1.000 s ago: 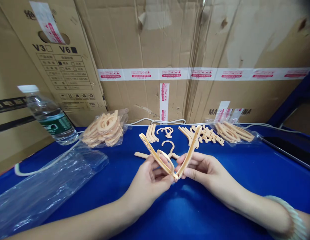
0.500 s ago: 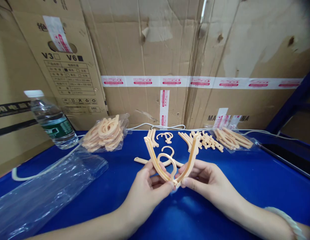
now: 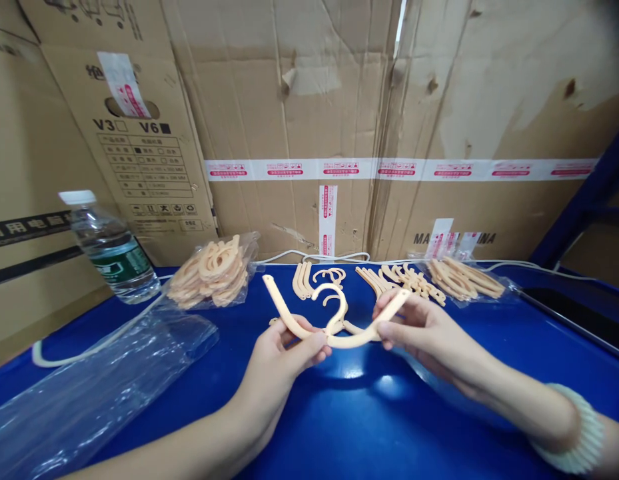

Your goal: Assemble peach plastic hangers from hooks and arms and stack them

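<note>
I hold a small peach plastic hanger (image 3: 334, 337) above the blue table (image 3: 369, 427), its two arms spread wide and its hook pointing up. My left hand (image 3: 284, 353) pinches the hanger's left arm. My right hand (image 3: 414, 330) grips the right arm near its tip. Another assembled hanger (image 3: 284, 322) lies on the table just behind the held one, partly hidden by it.
At the back lie loose hanger arms (image 3: 302, 280), hooks (image 3: 330, 275), more arms (image 3: 402, 280), and two bags of parts (image 3: 212, 272) (image 3: 464, 277). A water bottle (image 3: 112, 250) stands far left. An empty clear bag (image 3: 94, 387) lies front left. Cardboard boxes (image 3: 339, 120) wall the back.
The hanger's two arms have swung outward from a narrow V to a wide, nearly flat spread. Both hands moved apart and slightly away from me with it.
</note>
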Demonstrator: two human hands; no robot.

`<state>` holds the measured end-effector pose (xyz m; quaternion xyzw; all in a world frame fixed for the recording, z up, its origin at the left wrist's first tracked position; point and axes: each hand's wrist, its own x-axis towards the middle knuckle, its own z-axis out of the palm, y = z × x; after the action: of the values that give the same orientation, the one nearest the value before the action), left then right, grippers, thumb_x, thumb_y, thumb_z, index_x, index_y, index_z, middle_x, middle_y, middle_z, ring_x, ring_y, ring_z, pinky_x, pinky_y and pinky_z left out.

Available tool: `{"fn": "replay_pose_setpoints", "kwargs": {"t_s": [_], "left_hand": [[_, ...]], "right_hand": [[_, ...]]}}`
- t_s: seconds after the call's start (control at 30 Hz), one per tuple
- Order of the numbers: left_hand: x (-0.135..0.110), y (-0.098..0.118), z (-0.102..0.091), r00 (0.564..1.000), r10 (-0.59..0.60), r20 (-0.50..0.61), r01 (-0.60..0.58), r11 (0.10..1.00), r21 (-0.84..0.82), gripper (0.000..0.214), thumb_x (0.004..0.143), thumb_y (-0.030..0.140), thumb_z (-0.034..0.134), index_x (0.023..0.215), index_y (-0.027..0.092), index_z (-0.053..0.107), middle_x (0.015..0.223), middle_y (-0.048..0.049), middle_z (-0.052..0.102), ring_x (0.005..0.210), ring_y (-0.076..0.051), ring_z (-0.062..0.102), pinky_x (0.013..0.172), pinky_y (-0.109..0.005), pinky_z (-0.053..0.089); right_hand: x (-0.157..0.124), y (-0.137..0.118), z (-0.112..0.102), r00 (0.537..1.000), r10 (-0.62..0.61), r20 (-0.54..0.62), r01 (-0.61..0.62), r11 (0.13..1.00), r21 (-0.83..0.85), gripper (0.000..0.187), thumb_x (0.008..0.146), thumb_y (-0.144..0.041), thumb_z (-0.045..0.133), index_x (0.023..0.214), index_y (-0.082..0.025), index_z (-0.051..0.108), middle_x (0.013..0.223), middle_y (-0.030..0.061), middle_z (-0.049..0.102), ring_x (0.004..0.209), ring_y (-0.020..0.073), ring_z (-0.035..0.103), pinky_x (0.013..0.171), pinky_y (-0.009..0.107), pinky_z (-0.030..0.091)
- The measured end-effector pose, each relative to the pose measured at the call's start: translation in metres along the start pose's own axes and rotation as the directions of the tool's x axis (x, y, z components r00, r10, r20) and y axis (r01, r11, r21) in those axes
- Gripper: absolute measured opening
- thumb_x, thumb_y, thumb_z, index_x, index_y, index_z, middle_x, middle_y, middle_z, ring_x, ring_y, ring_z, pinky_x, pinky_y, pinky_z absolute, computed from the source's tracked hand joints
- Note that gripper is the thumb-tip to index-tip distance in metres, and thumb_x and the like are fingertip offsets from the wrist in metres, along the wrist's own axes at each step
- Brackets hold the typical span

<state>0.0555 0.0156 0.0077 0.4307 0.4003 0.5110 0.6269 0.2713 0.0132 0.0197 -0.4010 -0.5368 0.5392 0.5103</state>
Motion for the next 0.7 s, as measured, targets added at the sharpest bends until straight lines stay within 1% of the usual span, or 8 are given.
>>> {"fn": "replay_pose_setpoints", "kwargs": {"t_s": [0.1,0.17,0.23,0.3,0.37,0.47,0.6,0.7], "left_hand": [[0.004,0.006,-0.004,0.997,0.059,-0.056,-0.059,0.998,0.008,0.03,0.065,0.026,0.082,0.081,0.014,0.059,0.069,-0.0003,0.066,0.067,-0.012,0.062,0.07,-0.023,0.051],[0.007,0.01,-0.007,0.988,0.093,-0.122,-0.087,0.995,0.055,0.028,0.067,0.028,0.079,0.081,0.015,0.058,0.062,0.0028,0.06,0.059,-0.01,0.057,0.059,-0.02,0.046],[0.01,0.014,-0.01,0.966,0.138,-0.218,-0.115,0.987,0.112,0.026,0.068,0.03,0.076,0.082,0.017,0.057,0.055,0.0067,0.052,0.051,-0.008,0.046,0.049,-0.019,0.036],[0.014,0.016,-0.014,0.928,0.218,-0.303,-0.173,0.971,0.168,0.026,0.067,0.029,0.074,0.082,0.019,0.055,0.057,0.0081,0.047,0.05,-0.008,0.04,0.047,-0.019,0.029],[0.017,0.016,-0.017,0.882,0.31,-0.356,-0.241,0.944,0.225,0.026,0.065,0.027,0.073,0.081,0.02,0.054,0.065,0.0067,0.051,0.057,-0.01,0.043,0.052,-0.021,0.032],[0.021,0.011,-0.022,0.835,0.404,-0.373,-0.286,0.898,0.333,0.024,0.064,0.023,0.07,0.081,0.021,0.054,0.079,0.0029,0.057,0.072,-0.015,0.051,0.064,-0.025,0.038],[0.023,0.005,-0.027,0.812,0.474,-0.341,-0.269,0.822,0.502,0.019,0.065,0.018,0.065,0.081,0.022,0.055,0.08,0.0031,0.053,0.073,-0.017,0.047,0.067,-0.027,0.036],[0.02,0.005,-0.024,0.829,0.516,-0.216,-0.295,0.731,0.615,0.014,0.067,0.017,0.063,0.077,0.023,0.056,0.072,0.0037,0.049,0.068,-0.018,0.045,0.064,-0.028,0.034]], "right_hand": [[0.008,-0.01,-0.018,0.993,-0.012,0.122,0.039,0.975,-0.219,0.023,0.069,-0.032,0.081,0.077,-0.018,0.064,0.072,-0.0001,0.065,0.065,0.0126,0.061,0.062,0.026,0.051],[0.011,-0.014,-0.027,0.983,-0.069,0.169,0.134,0.899,-0.417,0.021,0.072,-0.035,0.078,0.075,-0.018,0.066,0.073,0.0019,0.066,0.067,0.0152,0.062,0.064,0.029,0.051],[0.012,-0.017,-0.032,0.966,-0.145,0.213,0.247,0.76,-0.601,0.017,0.075,-0.035,0.076,0.077,-0.02,0.069,0.077,0.0036,0.069,0.071,0.0181,0.063,0.067,0.031,0.05],[0.012,-0.018,-0.036,0.941,-0.171,0.293,0.336,0.589,-0.735,0.012,0.078,-0.033,0.072,0.079,-0.022,0.072,0.078,0.0042,0.071,0.074,0.0196,0.063,0.07,0.033,0.049],[0.013,-0.019,-0.039,0.914,-0.153,0.376,0.403,0.458,-0.793,0.009,0.08,-0.031,0.07,0.08,-0.023,0.073,0.077,0.004,0.07,0.076,0.0206,0.062,0.071,0.033,0.047],[0.014,-0.02,-0.043,0.884,-0.117,0.452,0.462,0.367,-0.808,0.007,0.081,-0.028,0.069,0.079,-0.024,0.074,0.079,0.0048,0.069,0.082,0.0219,0.06,0.073,0.034,0.045],[0.015,-0.022,-0.047,0.875,-0.082,0.477,0.477,0.316,-0.82,0.004,0.08,-0.025,0.07,0.079,-0.023,0.074,0.087,0.0063,0.067,0.087,0.0224,0.059,0.076,0.034,0.045],[0.014,-0.023,-0.047,0.881,-0.025,0.473,0.461,0.266,-0.846,0.003,0.079,-0.022,0.07,0.077,-0.022,0.071,0.084,0.0054,0.066,0.085,0.022,0.058,0.073,0.033,0.044]]}}
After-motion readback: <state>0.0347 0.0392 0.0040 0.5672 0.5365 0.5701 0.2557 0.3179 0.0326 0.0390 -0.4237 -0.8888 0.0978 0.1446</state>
